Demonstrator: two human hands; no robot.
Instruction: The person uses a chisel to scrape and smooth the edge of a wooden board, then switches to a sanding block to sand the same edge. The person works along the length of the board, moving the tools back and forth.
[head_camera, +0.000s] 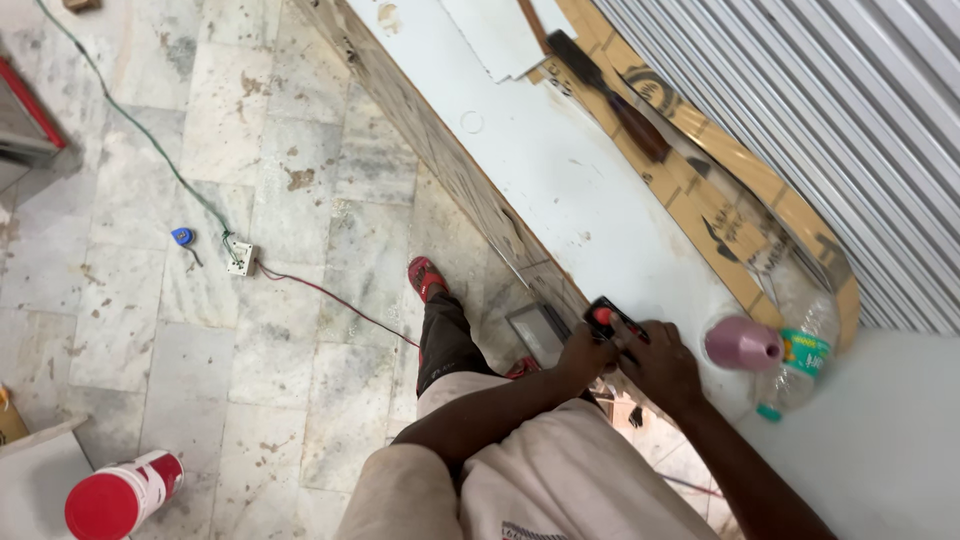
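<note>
Both my hands meet at the near edge of a white board (560, 170) that lies on a workbench. My left hand (583, 353) grips a small black and red tool (606, 313) from the edge side. My right hand (662, 362) closes over the same tool from above, so most of it is hidden. A pink cone-shaped spool (742, 344) and a clear plastic bottle with a green label (800, 360) lie just right of my right hand.
A dark-handled tool (610, 95) lies on a brown cardboard strip (720, 190) beside a corrugated metal shutter (860, 120). On the marble floor are a white socket box (240, 258) with green and red cables, a blue tape measure (182, 236) and a red-capped can (118, 494).
</note>
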